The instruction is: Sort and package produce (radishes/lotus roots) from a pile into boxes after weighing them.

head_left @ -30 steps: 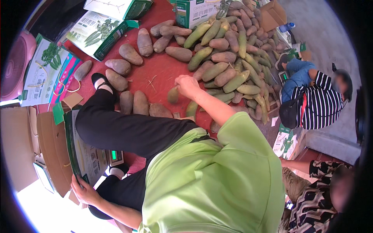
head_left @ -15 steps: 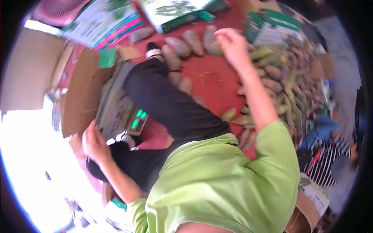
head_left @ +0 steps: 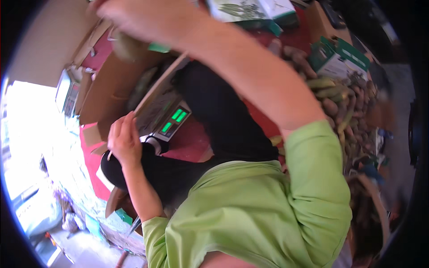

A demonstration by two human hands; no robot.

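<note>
My right hand (head_left: 145, 20) reaches across to the upper left, blurred by motion. Below its fingers hangs a thick, oblong, brownish-green vegetable (head_left: 127, 45), its exact kind too smeared to tell. The hand is closed round the vegetable's upper end, over an open cardboard box (head_left: 100, 96). Inside the box lie similar dull shapes, mostly in shadow. My left hand (head_left: 125, 139) has its fingers curled over the box's near edge. Beside the box a weighing scale (head_left: 174, 121) shows a lit green display; how the two touch is hidden.
A heap of brown and green oblong vegetables (head_left: 346, 105) lies at the right on the red floor covering. Near it stands a green-and-white carton (head_left: 339, 60). Another printed carton (head_left: 243, 10) is at the top. A second scale (head_left: 67, 94) sits left of the box.
My right hand has swung from the row of vegetables to above the box, carrying one. My left hand has closed on the box's edge, and the view has shifted.
</note>
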